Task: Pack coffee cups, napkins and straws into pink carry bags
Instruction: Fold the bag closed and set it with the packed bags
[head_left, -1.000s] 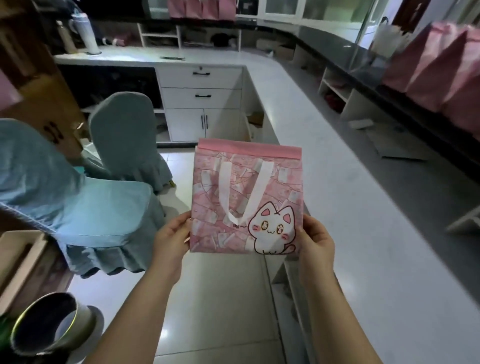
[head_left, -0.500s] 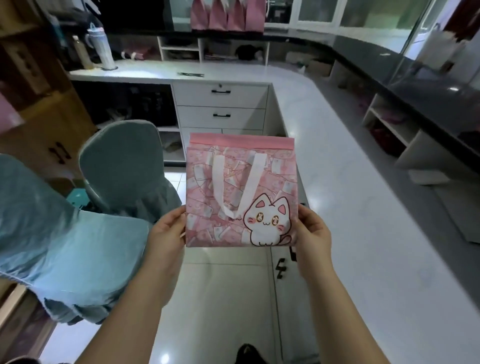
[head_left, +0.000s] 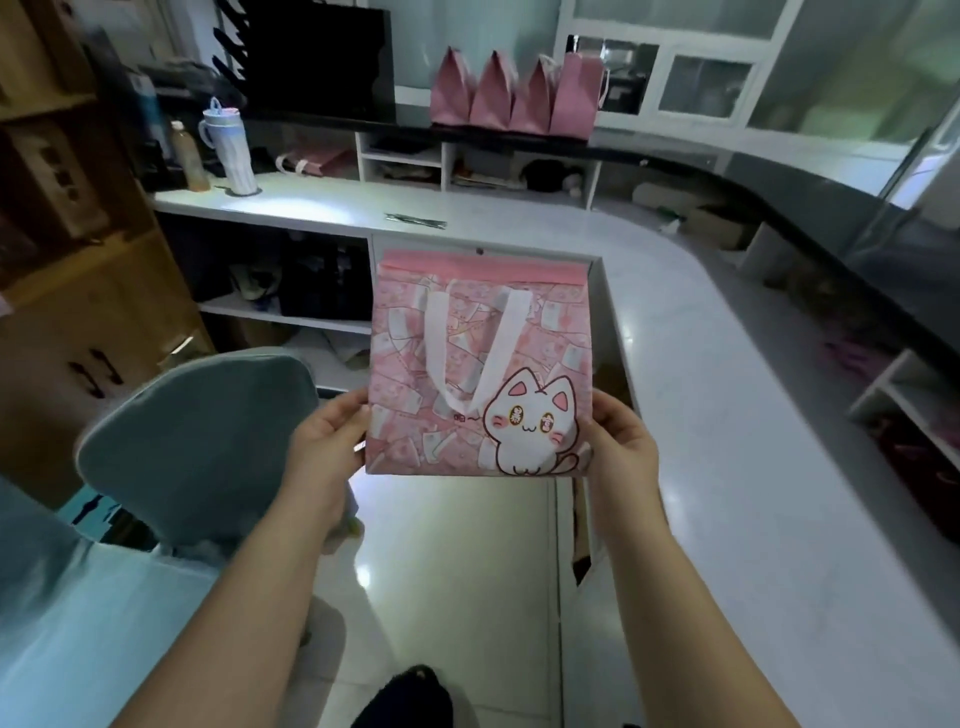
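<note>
A person holds a flat pink carry bag (head_left: 470, 338) upright in the air in front of them, over the floor just beside a curved white worktop (head_left: 701, 415). The left hand (head_left: 327, 441) pinches the bag's lower left edge and the right hand (head_left: 621, 447) its lower right edge, thumbs on the front and fingers behind. The bag has a plain pink band along the top, a white looped handle (head_left: 441, 353) lying flat against it, and a white cartoon cat (head_left: 530, 431) at the lower right (tiny marks beside the cat are too small to read). Four more pink bags (head_left: 514, 93) stand in a row on a dark ledge (head_left: 675, 153) behind; their contents are hidden.
</note>
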